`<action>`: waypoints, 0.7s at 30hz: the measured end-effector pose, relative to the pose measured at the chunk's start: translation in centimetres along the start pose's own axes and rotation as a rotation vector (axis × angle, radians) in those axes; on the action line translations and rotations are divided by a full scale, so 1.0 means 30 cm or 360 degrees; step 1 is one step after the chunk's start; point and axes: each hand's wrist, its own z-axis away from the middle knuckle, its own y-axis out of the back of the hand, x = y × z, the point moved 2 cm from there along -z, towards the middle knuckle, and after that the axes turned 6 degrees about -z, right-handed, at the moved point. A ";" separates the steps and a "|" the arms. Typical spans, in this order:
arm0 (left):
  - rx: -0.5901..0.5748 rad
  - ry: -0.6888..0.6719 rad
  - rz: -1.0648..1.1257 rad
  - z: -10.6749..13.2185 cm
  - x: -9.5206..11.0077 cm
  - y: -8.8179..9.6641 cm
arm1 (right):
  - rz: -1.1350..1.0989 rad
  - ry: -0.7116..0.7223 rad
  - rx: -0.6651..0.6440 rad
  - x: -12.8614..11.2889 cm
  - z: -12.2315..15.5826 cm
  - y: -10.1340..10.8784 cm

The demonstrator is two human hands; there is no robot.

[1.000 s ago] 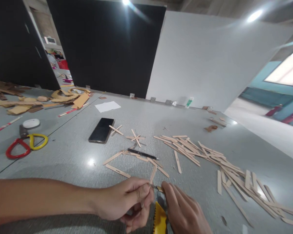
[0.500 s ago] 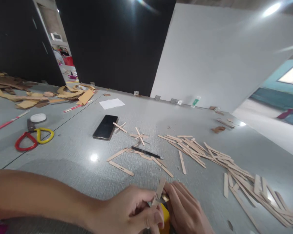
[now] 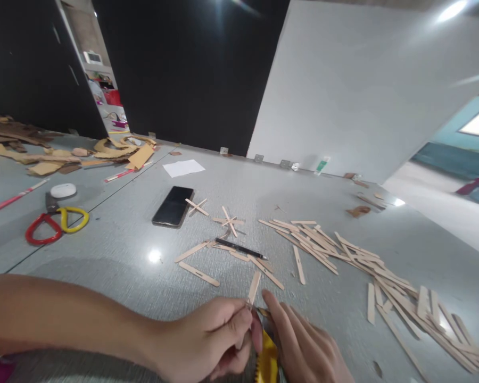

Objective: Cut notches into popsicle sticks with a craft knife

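My left hand [image 3: 219, 340] pinches a wooden craft stick [image 3: 254, 287], which points up and away from the fingers. Close against it on the right, my right hand [image 3: 303, 340] is curled round a yellow-bodied cutter [image 3: 267, 357] with a ridged edge. Its narrow tip touches or nearly touches the stick by my left thumb; the exact contact is hidden by the fingers. Just beyond my hands lie a slotted craft stick [image 3: 199, 274], a black pen [image 3: 240, 248] and a star of crossed sticks [image 3: 229, 221].
Loose craft sticks [image 3: 315, 244] spread across the right side of the grey table [image 3: 115, 229]. A phone [image 3: 173, 206] lies beyond my left arm. Farther left are red-and-yellow scissors [image 3: 56, 223], a white case [image 3: 63, 190] and cardboard scraps [image 3: 48, 157]. White paper [image 3: 183, 168] lies farther back.
The craft stick has shifted slightly down and left and its angle has changed. My left fingers have closed nearer its middle, and more of the yellow cutter shows.
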 end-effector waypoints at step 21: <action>0.0607 -0.0180 -0.1016 -0.021 0.037 0.086 | -0.0143 -0.0328 0.0153 -0.033 -0.019 0.025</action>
